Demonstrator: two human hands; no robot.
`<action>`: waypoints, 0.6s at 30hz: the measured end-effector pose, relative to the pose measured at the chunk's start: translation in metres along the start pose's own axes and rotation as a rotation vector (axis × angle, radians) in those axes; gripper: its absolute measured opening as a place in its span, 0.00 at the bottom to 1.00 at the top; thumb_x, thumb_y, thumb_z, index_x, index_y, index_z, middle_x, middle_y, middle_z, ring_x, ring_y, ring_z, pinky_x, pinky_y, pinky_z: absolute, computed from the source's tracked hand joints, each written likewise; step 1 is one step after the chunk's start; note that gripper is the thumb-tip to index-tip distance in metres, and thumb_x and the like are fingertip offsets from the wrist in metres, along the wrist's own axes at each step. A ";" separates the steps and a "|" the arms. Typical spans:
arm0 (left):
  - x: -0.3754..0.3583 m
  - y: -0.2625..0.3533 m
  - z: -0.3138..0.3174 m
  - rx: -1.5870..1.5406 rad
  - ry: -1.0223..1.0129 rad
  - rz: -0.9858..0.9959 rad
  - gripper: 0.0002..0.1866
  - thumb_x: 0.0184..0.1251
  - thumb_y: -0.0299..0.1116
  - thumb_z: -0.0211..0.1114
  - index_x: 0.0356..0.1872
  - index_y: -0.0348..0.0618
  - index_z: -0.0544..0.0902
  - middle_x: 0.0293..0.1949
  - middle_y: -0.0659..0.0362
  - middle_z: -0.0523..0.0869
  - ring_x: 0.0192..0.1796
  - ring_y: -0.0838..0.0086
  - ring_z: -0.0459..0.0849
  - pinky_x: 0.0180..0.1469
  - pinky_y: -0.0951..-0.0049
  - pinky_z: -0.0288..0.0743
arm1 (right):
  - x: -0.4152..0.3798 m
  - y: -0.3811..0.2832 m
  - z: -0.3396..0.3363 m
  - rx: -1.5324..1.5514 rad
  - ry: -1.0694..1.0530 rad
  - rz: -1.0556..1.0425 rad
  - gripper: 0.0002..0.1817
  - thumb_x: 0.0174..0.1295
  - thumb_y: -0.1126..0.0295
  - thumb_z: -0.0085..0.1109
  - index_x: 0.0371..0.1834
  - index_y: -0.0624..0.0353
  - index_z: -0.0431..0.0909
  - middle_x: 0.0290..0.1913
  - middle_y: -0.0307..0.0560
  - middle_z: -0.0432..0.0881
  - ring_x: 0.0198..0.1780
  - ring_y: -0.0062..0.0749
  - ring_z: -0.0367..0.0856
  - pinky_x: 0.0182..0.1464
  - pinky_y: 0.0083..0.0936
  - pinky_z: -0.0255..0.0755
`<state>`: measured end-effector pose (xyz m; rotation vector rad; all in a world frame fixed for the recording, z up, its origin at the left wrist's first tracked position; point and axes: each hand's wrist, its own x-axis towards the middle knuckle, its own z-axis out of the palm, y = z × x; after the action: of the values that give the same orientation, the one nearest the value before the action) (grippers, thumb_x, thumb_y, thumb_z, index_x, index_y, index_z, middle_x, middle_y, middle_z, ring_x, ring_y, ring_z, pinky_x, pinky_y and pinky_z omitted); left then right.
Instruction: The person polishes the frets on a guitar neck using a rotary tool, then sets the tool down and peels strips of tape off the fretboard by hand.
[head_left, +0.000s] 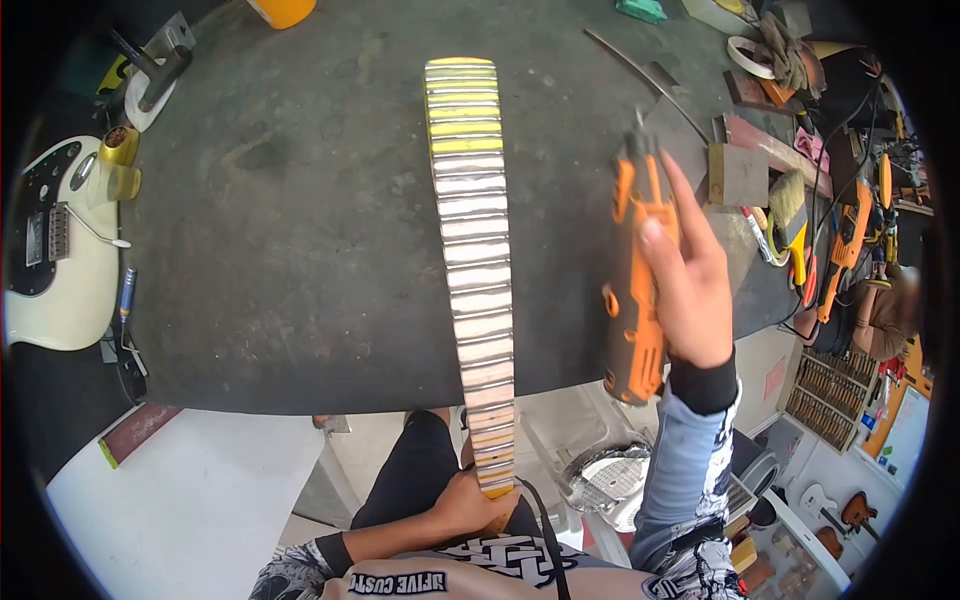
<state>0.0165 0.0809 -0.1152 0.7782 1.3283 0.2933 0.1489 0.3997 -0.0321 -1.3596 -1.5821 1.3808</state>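
A guitar neck (480, 250) lies lengthwise over the dark table, its near end past the front edge. Pale tape strips fill the spaces between its metal frets, with yellow-green ones at the far end. My left hand (478, 503) is wrapped round the near end of the neck, close to my body. To the right of the neck, my right hand (693, 285) holds an orange and grey cordless rotary tool (636, 300) from its right side, thumb on top. The tool's tip points away from me and is blurred; it does not touch the neck.
On the dark table (300, 250), a white electric guitar body (75, 290) lies at the left, near a hammer (165, 78). At the right are a wooden block (737, 174), a brush (790, 215), cables and another orange tool (848, 240). A person (885, 320) is at the far right.
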 end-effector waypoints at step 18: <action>-0.039 0.020 -0.024 -0.188 0.185 0.212 0.25 0.55 0.37 0.83 0.50 0.38 0.82 0.44 0.57 0.89 0.46 0.72 0.88 0.50 0.67 0.82 | -0.306 0.072 -0.138 0.346 0.278 0.386 0.34 0.75 0.73 0.54 0.83 0.52 0.55 0.53 0.43 0.81 0.38 0.22 0.82 0.36 0.26 0.84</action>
<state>-0.0107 0.0801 -0.0736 0.7468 1.3696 0.6632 0.3791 0.1455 -0.0160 -1.6052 -0.8813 1.5207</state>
